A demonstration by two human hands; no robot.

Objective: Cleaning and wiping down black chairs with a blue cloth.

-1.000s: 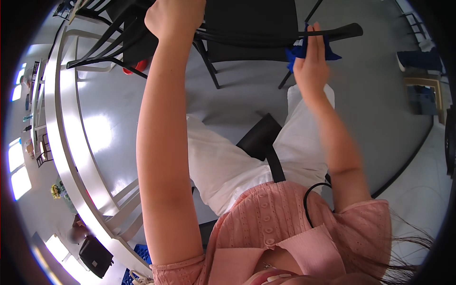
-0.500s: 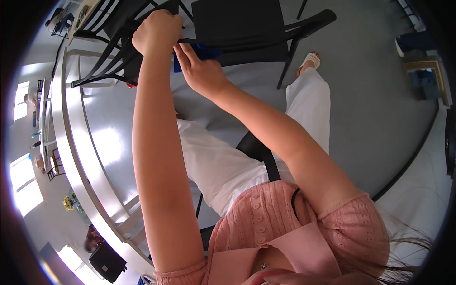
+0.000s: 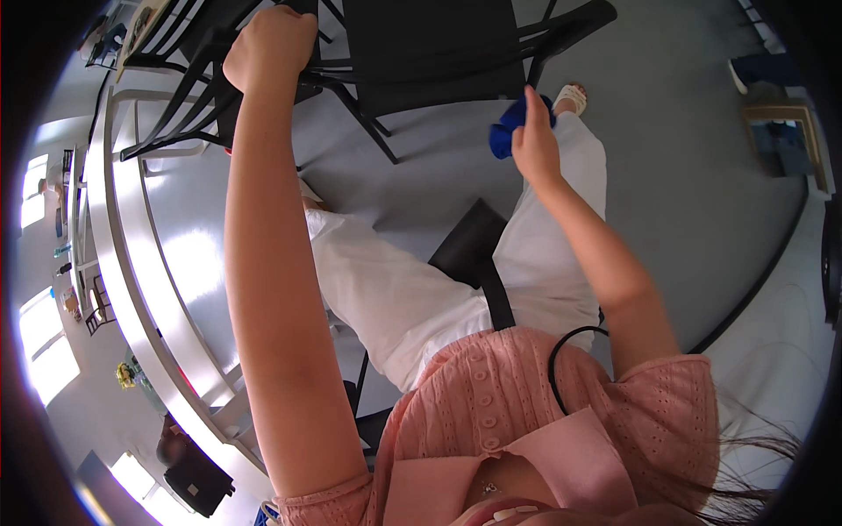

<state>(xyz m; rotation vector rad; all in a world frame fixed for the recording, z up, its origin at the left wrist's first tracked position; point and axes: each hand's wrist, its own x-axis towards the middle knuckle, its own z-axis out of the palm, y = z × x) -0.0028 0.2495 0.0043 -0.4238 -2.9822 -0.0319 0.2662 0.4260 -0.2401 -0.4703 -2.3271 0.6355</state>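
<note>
A black chair (image 3: 430, 39) stands in front of me, its curved back rail nearest to me. My left hand (image 3: 274, 48) is closed at the left end of that rail, and its fingertips are mostly hidden behind the fist. Away to the right, my right hand (image 3: 537, 149) grips a crumpled blue cloth (image 3: 507, 131). This hand hangs in the air above my leg, just short of the chair's right side, apart from the rail.
More black chairs (image 3: 180, 110) crowd the upper left beside a long white table (image 3: 132, 237). Grey floor (image 3: 684, 175) stretches to the right, with a wood-framed mirror-like panel (image 3: 820, 153) by the wall. My white-trousered legs (image 3: 395, 289) are below the chair.
My right hand has moved right, away from the left hand and the rail, carrying the blue cloth. My left hand has shifted slightly left and up, still at the rail's left end.
</note>
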